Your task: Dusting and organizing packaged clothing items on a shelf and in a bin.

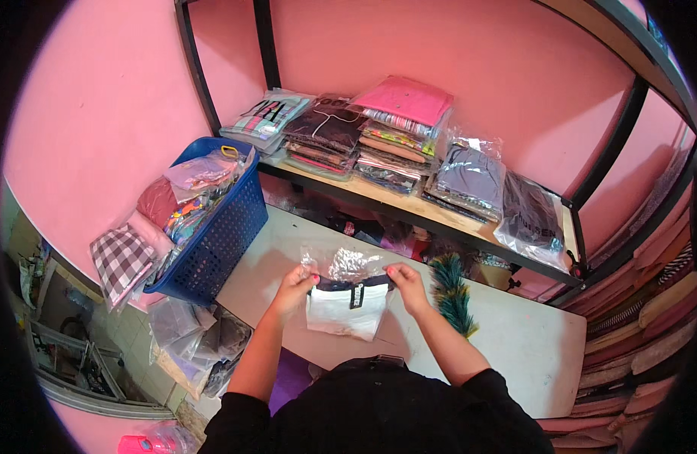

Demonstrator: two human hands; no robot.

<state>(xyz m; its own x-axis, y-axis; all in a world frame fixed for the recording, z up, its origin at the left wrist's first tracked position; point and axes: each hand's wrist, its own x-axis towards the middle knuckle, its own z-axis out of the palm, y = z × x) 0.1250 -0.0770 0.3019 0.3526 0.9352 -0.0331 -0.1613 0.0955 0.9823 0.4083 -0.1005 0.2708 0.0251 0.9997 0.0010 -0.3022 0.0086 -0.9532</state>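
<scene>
Between my hands, over the white table (pixel 513 357), is a folded white garment (pixel 342 311) with a dark upper band and a black label strip that bears writing. Clear plastic (pixel 354 262), crinkled and shiny, extends from its far edge. My left hand (pixel 298 284) pinches the upper left corner between thumb and fingers. At the upper right corner, my right hand (pixel 406 282) grips in the same way. Whether the plastic wraps the whole garment, I cannot tell.
A blue plastic basket (pixel 229 255) heaped with bagged clothes stands left. Stacks of bagged folded garments (pixel 325 130) line a wooden shelf (pixel 303 173) behind the table. A green tinsel-like strand (pixel 451 292) lies right of my hands. Hanging clothes (pixel 637 346) crowd the right side.
</scene>
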